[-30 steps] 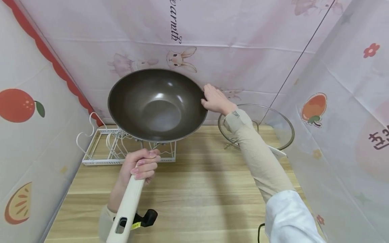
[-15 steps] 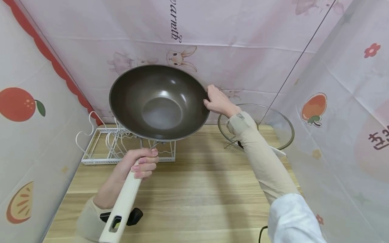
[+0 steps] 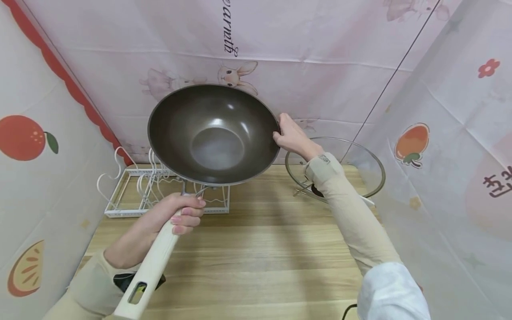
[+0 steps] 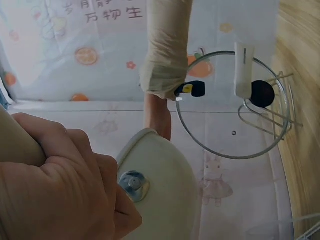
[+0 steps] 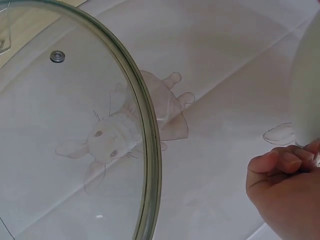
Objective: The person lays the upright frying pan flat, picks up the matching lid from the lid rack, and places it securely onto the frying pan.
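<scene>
On my remote feed, a person's left grip (image 3: 177,212) is wrapped round the cream handle (image 3: 154,260) of a dark wok (image 3: 218,146), while the right grip (image 3: 294,138) pinches its rim at the wok's three o'clock. I see the wok tilted above the table (image 3: 260,253), inside facing me, at ten o'clock in the head view. A white wire rack (image 3: 127,214) stands at eight o'clock, partly behind the wok (I cannot tell whether they touch); a glass lid (image 3: 358,166) stands tilted at three o'clock.
</scene>
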Motion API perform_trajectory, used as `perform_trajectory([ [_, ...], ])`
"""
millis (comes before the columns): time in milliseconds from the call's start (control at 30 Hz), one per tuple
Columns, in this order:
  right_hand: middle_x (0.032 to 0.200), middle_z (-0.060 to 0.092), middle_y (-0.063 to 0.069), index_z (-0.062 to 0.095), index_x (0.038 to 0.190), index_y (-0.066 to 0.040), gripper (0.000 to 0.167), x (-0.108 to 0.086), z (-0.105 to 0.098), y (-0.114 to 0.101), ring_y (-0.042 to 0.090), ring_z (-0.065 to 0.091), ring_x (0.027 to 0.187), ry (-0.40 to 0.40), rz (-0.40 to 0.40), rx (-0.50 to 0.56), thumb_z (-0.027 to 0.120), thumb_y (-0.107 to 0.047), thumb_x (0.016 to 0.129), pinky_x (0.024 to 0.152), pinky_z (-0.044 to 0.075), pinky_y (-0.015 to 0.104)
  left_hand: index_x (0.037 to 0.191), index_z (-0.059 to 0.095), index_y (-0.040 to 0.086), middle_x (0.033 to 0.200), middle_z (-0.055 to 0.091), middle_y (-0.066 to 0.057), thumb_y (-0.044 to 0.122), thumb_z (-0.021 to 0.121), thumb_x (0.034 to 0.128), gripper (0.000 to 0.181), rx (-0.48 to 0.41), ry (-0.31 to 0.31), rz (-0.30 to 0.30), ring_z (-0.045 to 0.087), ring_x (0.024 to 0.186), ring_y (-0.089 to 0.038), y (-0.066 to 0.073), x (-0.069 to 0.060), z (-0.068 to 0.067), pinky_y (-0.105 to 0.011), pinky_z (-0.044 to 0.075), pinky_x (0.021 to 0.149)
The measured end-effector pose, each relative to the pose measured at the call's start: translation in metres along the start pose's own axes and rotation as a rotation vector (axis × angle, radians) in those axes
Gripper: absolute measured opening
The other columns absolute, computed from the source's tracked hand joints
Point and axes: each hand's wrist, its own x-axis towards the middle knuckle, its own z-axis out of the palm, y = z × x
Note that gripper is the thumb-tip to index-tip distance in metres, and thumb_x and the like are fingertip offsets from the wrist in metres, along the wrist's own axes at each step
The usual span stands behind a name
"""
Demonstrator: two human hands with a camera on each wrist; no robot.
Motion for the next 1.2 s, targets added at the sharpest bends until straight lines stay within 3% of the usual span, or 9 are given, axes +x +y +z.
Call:
perform_trajectory([
  [167, 0.103, 0.044, 0.019, 0.042, 0.112, 0.007, 0.029, -0.011, -0.001, 0.003, 0.032, 0.044, 0.091, 0.027, 0.019, 0.050, 0.050, -0.013, 0.092, 0.083, 0.044, 0.046, 0.084, 0.045, 0.008, 0.059, 0.038, 0.008, -0.001, 0.034, 0.0997, 0.021, 0.084, 0.123, -0.028, 0.033, 0.044, 0.001, 0.001, -0.003, 0.003, -0.011, 0.036, 0.038],
  [300, 0.094, 0.042, 0.015, 0.042, 0.106, 0.004, 0.023, -0.019, -0.001, 0.006, 0.031, 0.042, 0.086, 0.061, 0.022, 0.076, 0.050, -0.011, 0.090, 0.079, 0.043, 0.045, 0.084, 0.046, 0.008, 0.058, 0.039, 0.008, 0.000, 0.039, 0.0984, 0.018, 0.152, 0.169, -0.051, 0.035, 0.043, 0.001, 0.001, -0.003, 0.003, -0.012, 0.035, 0.037],
  [500, 0.092, 0.041, 0.014, 0.042, 0.103, 0.004, 0.020, -0.033, 0.003, 0.012, 0.030, 0.042, 0.085, 0.106, 0.037, 0.121, 0.049, -0.008, 0.088, 0.076, 0.042, 0.042, 0.079, 0.047, 0.010, 0.057, 0.036, 0.008, 0.003, 0.043, 0.0972, 0.019, 0.242, 0.207, -0.069, 0.031, 0.042, 0.002, 0.003, 0.001, -0.003, -0.012, 0.034, 0.034],
  [700, 0.092, 0.041, 0.013, 0.042, 0.099, 0.002, 0.018, -0.048, 0.006, 0.016, 0.029, 0.042, 0.086, 0.154, 0.076, 0.170, 0.049, -0.007, 0.086, 0.077, 0.043, 0.042, 0.077, 0.047, 0.010, 0.056, 0.039, 0.008, 0.003, 0.046, 0.0915, 0.016, 0.395, 0.258, -0.075, 0.033, 0.041, 0.001, 0.003, 0.004, -0.005, -0.013, 0.034, 0.033],
  [933, 0.092, 0.043, 0.013, 0.043, 0.098, 0.000, 0.018, -0.066, 0.007, 0.017, 0.028, 0.043, 0.083, 0.194, 0.127, 0.206, 0.049, -0.008, 0.084, 0.074, 0.042, 0.040, 0.078, 0.046, 0.009, 0.055, 0.038, 0.008, 0.005, 0.053, 0.0900, 0.015, 0.536, 0.326, -0.123, 0.033, 0.040, 0.000, 0.004, 0.002, -0.004, -0.015, 0.034, 0.033],
  [1033, 0.091, 0.044, 0.012, 0.043, 0.098, -0.001, 0.018, -0.075, 0.007, 0.017, 0.028, 0.043, 0.082, 0.214, 0.141, 0.220, 0.049, -0.008, 0.082, 0.072, 0.041, 0.038, 0.083, 0.048, 0.006, 0.056, 0.040, 0.008, 0.005, 0.054, 0.0890, 0.009, 0.583, 0.341, -0.143, 0.034, 0.040, 0.000, 0.002, 0.002, -0.005, -0.016, 0.035, 0.033],
  [1200, 0.087, 0.042, 0.011, 0.041, 0.095, -0.004, 0.016, -0.090, 0.010, 0.018, 0.027, 0.041, 0.080, 0.247, 0.155, 0.240, 0.050, -0.007, 0.082, 0.069, 0.038, 0.036, 0.079, 0.047, 0.006, 0.054, 0.041, 0.007, 0.004, 0.057, 0.0872, 0.013, 0.640, 0.356, -0.175, 0.035, 0.039, -0.002, -0.003, 0.002, -0.007, -0.017, 0.037, 0.034],
])
